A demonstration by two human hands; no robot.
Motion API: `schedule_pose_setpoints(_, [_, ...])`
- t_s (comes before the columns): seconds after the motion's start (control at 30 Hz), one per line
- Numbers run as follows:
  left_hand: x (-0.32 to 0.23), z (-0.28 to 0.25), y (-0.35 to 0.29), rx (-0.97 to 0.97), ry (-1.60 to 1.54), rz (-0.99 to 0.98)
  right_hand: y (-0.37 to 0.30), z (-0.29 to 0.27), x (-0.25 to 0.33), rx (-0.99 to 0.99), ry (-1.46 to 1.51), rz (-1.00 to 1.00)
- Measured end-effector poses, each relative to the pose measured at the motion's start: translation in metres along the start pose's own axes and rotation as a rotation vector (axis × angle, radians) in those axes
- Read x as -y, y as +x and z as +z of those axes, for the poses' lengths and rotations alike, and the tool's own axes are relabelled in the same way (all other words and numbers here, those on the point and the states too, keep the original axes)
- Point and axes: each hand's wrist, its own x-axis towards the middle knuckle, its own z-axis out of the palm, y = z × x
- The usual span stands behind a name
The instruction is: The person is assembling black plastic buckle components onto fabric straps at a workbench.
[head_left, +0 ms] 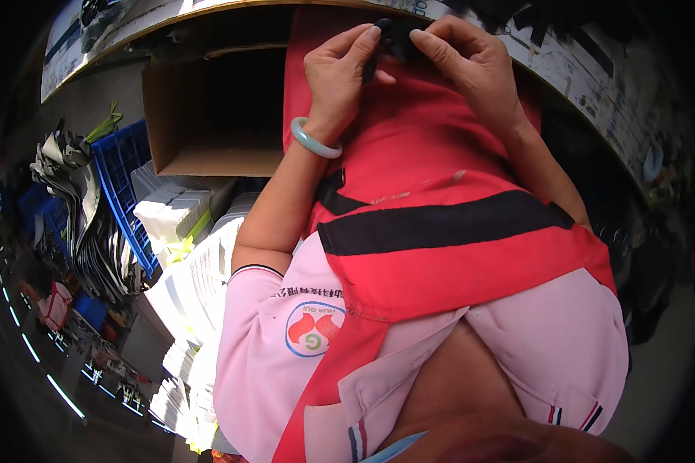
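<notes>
A small black piece of soft-looking material (396, 38) is held up between my two hands, over the lap of my red apron (417, 147) and close to the table edge. My left hand (338, 77) pinches its left side between thumb and fingers; a pale green bangle (315, 140) circles that wrist. On the other side, the thumb and bent fingers of my right hand (471, 60) grip the same piece. Its exact kind does not show, since the fingers cover parts of it and it is dark.
The worktable (571, 73) curves across the top, with black pieces lying on it. Under it, left of my apron, is an open cardboard box (216, 162). Further left stand a blue plastic crate (123, 177), white stacks (197, 285) and bundled dark strips (81, 208). Another person (54, 305) sits far left.
</notes>
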Motion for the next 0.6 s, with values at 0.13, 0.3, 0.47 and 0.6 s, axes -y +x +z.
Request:
schedule_pose_setpoints(0.13, [0.006, -0.004, 0.0, 0.034, 0.072, 0.044, 0.001, -0.007, -0.023, 0.246, -0.079, 0.312])
schedule_pose_setpoints(0.3, [0.007, -0.002, -0.003, 0.05, 0.083, 0.093, 0.002, 0.003, -0.026, 0.125, 0.078, 0.364])
schedule_pose_setpoints(0.47, [0.011, -0.001, -0.005, 0.017, 0.07, 0.109, -0.004, 0.008, -0.04, 0.073, 0.057, 0.248])
schedule_pose_setpoints(0.6, [0.012, -0.002, -0.008, 0.047, 0.084, 0.118, -0.001, 0.012, -0.039, -0.029, 0.267, 0.257])
